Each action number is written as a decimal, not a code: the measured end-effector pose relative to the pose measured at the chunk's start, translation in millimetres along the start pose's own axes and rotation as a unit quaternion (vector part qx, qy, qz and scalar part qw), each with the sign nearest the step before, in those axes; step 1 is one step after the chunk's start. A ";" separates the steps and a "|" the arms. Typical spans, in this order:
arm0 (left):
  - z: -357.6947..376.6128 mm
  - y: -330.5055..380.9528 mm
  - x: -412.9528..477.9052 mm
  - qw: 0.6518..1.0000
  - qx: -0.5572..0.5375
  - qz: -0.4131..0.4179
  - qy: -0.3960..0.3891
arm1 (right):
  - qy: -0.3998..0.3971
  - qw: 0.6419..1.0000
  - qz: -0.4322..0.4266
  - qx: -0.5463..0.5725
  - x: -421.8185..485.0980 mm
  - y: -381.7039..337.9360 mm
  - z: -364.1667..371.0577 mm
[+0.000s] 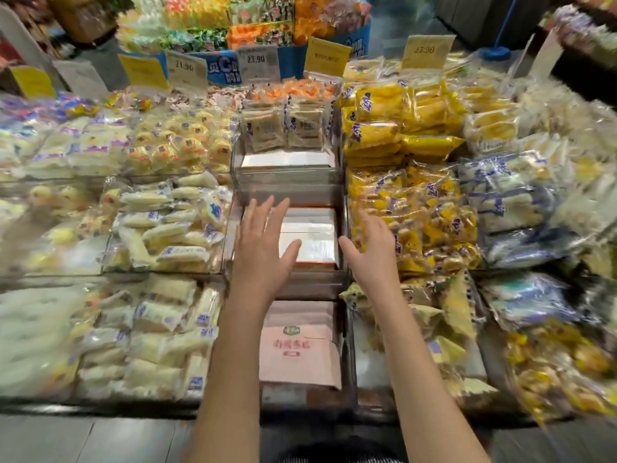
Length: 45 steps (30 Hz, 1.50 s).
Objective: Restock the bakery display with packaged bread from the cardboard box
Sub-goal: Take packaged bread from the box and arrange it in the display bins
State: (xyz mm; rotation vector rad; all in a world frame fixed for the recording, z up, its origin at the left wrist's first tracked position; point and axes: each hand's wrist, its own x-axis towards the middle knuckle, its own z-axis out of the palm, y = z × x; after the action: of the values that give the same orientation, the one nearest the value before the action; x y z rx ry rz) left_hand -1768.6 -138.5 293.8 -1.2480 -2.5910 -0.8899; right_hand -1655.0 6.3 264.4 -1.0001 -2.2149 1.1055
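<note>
Three price cards stand at the back of the display: one reads 21.90, one reads 23.90, and a yellow one seems to read 23.90 too, though its first digit is unclear. In the middle column of clear bins, the near bin holds pink packs lying face up. They carry a small green emblem and red Chinese characters too blurred to read, and the print stands upright toward the person, so the top edge points away. The middle bin holds the white-labelled packs of packaged bread. These lie flat with the pale label side up, overlapping in a row that runs away from the person, long edges across the bin and an orange edge showing at the near end; the small print on them cannot be read. The far bin has upright packs with dark lettering, illegible. The left hand hovers over the left side of the middle bin, fingers straight and spread, holding nothing. The right hand is at that bin's right wall, fingers relaxed and apart, also holding nothing; whether it touches the wall cannot be told. Yellow packs with blue lettering fill the bins to the right.
</note>
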 end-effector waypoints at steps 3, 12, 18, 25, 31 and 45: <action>4.5 4.5 -30.2 0.999 -0.032 -0.025 -0.008 | 0.000 0.999 0.043 0.016 -36.5 18.5 -13.0; 31.9 44.8 -101.2 0.987 -0.133 0.016 -0.086 | 0.066 0.989 0.130 -0.023 -152.4 44.4 -63.0; 74.2 118.2 -153.7 0.960 -0.183 0.094 -0.187 | 0.141 0.945 0.290 -0.063 -260.4 96.9 -134.8; 117.5 249.7 -205.5 0.903 -0.197 0.273 -0.267 | 0.283 0.884 0.369 -0.042 -358.3 141.5 -219.9; 154.9 374.1 -272.4 0.839 -0.203 0.387 -0.323 | 0.360 0.830 0.427 0.001 -439.8 200.7 -300.7; 235.9 698.6 -471.5 0.694 -0.225 0.530 -0.432 | 0.505 0.694 0.512 0.035 -666.0 327.0 -523.1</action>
State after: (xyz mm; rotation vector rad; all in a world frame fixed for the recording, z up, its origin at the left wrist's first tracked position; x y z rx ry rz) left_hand -908.1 14.9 248.8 -3.3666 -1.2882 -0.7003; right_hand -757.2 -125.3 237.1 -2.2010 -0.6171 0.6228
